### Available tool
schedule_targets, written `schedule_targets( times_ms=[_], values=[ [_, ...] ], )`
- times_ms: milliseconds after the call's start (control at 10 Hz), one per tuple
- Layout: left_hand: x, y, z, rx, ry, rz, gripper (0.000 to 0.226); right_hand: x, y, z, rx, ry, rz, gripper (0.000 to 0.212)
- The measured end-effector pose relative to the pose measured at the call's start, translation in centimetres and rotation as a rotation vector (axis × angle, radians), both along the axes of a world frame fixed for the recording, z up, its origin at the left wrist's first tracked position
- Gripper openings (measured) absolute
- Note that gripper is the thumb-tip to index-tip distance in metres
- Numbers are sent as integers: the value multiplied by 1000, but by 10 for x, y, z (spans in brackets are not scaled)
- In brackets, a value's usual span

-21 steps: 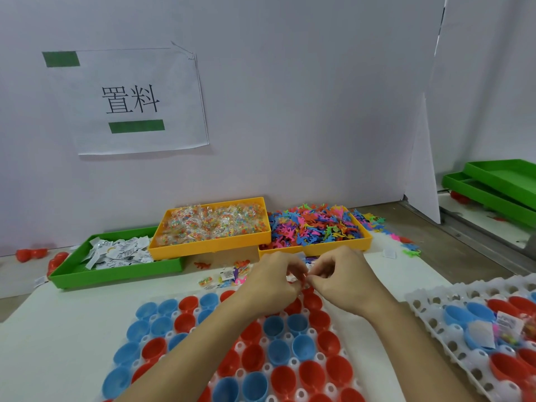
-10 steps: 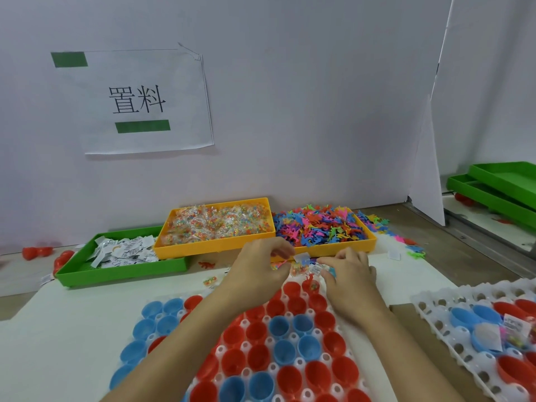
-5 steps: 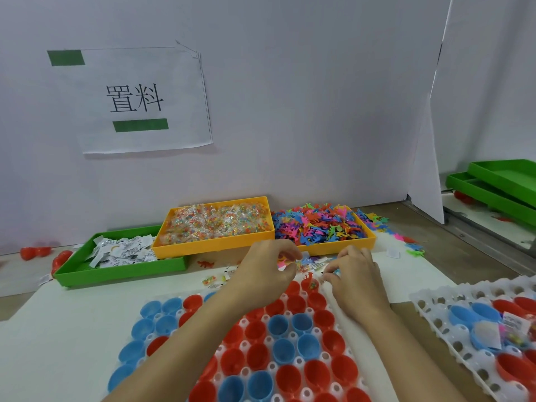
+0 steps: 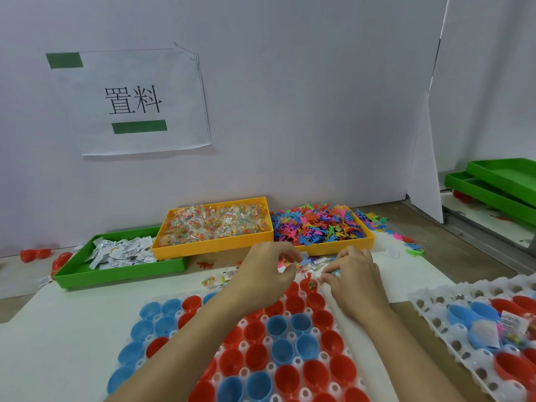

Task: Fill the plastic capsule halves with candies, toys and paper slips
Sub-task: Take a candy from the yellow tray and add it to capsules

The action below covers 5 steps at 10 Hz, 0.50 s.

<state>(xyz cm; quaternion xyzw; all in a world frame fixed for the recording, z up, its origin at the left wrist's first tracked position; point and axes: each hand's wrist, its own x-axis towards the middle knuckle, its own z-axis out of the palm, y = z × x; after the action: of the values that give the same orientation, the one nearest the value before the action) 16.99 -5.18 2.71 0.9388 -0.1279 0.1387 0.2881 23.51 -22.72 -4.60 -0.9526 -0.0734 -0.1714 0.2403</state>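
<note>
Red and blue capsule halves (image 4: 262, 355) sit open-side up in the white holder tray (image 4: 290, 364), nearly all bare — only the red cup (image 4: 309, 285) at the far edge shows a toy and candy. Over the loose pile (image 4: 314, 264) just beyond, the left hand (image 4: 265, 275) pinches something small and pale, while the right hand (image 4: 352, 274) curls over the pieces; whether it holds any, I cannot tell. Best move, I'd say: gather one of each kind, then drop them straight down. Farther back — paper slips in the green tray (image 4: 121, 271), wrapped candies in an orange tray (image 4: 213, 245), bright toys in another orange tray (image 4: 342, 246).
</note>
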Motion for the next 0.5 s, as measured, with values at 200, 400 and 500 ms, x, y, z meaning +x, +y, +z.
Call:
schedule_targets(
  times_ms=[200,400,500],
  values=[
    [0,1,0,1,4,1,22,-2,-5,2,-26,98,55,24],
    [0,1,-2,4,7,8,22,-4,-6,6,-26,76,28,24],
    [-1,1,-2,-3,7,3,22,-3,-8,9,69,13,18,16]
  ],
)
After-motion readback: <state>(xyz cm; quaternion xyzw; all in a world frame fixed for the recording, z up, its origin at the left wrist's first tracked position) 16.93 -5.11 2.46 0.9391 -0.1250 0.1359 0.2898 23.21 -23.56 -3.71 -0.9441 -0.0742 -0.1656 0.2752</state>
